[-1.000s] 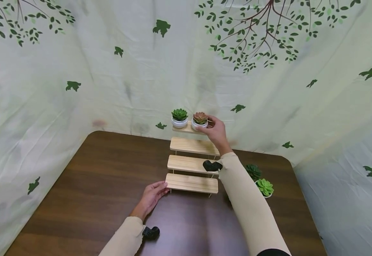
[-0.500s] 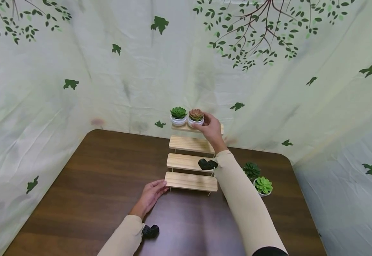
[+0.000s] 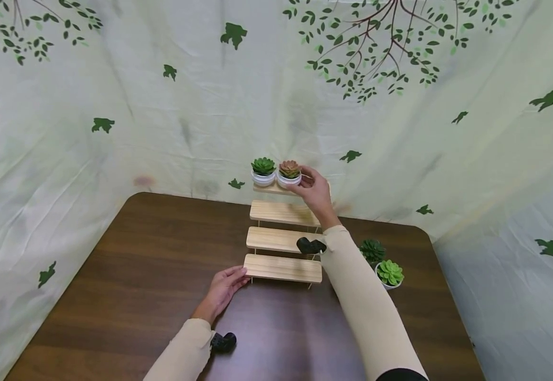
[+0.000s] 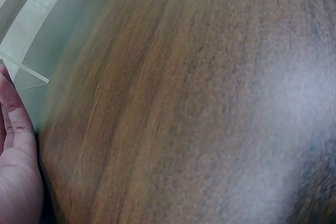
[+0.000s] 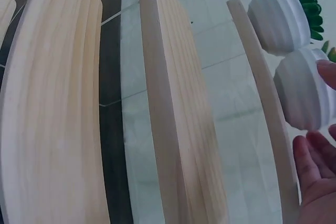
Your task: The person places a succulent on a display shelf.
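Observation:
A tiered wooden display stand [image 3: 283, 269] with thin wire legs rises toward the back of the table. On its top step are two small artificial succulents in ribbed white pots, a green succulent [image 3: 263, 169] on the left and a reddish succulent [image 3: 289, 172] close beside it. My right hand [image 3: 315, 194] holds the reddish one's pot [image 5: 304, 90] from the right, its base at the step's surface. Down at the front, my left hand [image 3: 225, 288] grips the left end of the lowest step with its fingertips. Only part of this hand shows in the left wrist view.
Two more succulents stand right of the stand: a dark green succulent [image 3: 372, 250], partly behind my right sleeve, and a light green succulent [image 3: 390, 273]. A leaf-printed cloth [image 3: 200, 106] hangs right behind the brown table [image 3: 128, 275].
My right hand has brought the reddish succulent left along the top step, narrowing the gap to the green one. My left hand keeps its place at the lowest step.

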A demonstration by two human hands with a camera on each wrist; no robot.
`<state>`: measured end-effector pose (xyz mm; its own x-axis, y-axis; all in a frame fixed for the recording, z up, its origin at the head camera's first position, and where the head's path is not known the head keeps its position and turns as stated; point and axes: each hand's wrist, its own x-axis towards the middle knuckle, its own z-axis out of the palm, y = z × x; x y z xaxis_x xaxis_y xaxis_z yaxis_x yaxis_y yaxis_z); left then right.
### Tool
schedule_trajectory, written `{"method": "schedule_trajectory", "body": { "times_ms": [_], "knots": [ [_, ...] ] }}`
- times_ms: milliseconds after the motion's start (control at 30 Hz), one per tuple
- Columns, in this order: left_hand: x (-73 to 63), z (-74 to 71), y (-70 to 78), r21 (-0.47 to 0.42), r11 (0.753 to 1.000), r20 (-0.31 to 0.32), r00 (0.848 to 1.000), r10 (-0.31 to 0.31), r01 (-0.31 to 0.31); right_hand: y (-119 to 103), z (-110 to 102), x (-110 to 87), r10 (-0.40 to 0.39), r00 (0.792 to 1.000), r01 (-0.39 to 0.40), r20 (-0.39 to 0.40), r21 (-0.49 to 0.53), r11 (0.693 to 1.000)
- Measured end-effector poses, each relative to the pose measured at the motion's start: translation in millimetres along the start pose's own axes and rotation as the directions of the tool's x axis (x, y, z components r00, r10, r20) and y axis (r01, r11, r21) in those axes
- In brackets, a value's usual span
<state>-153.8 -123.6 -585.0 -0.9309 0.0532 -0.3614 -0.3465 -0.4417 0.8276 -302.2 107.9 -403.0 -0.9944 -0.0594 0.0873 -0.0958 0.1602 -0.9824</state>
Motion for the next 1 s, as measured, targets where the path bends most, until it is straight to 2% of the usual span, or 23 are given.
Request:
{"method": "schedule_trajectory", "body": {
  "times_ms": [167, 367, 700, 867, 1000],
  "knots": [
    [0.9, 0.6, -0.1, -0.005, 1.000, 0.005, 1.000, -0.005, 0.005, 4, -20, -15.8, -0.021, 1.000, 0.021, -0.016, 0.031, 0.999],
    [0.5, 0.0, 2.2, -0.013, 1.000, -0.005, 1.000, -0.008, 0.008, 17, -47, -46.3, -0.072, 0.995, 0.075, -0.066, 0.049, 0.996],
    [-0.9, 0.5, 2.7, -0.005, 1.000, 0.023, 0.999, -0.022, 0.022, 52, -95, -102.8, -0.041, 0.991, 0.045, -0.128, 0.022, 0.999],
    [0.2, 0.2, 2.7, -0.010, 1.000, 0.034, 0.999, -0.020, 0.020, 72, -112, -130.0, -0.079, 0.979, 0.079, -0.186, -0.005, 0.997],
    [0.0, 0.0, 2.6, -0.029, 0.999, 0.033, 0.999, -0.013, 0.014, 89, -120, -144.8, -0.105, 0.970, 0.110, -0.221, 0.012, 0.994]
  ]
}}
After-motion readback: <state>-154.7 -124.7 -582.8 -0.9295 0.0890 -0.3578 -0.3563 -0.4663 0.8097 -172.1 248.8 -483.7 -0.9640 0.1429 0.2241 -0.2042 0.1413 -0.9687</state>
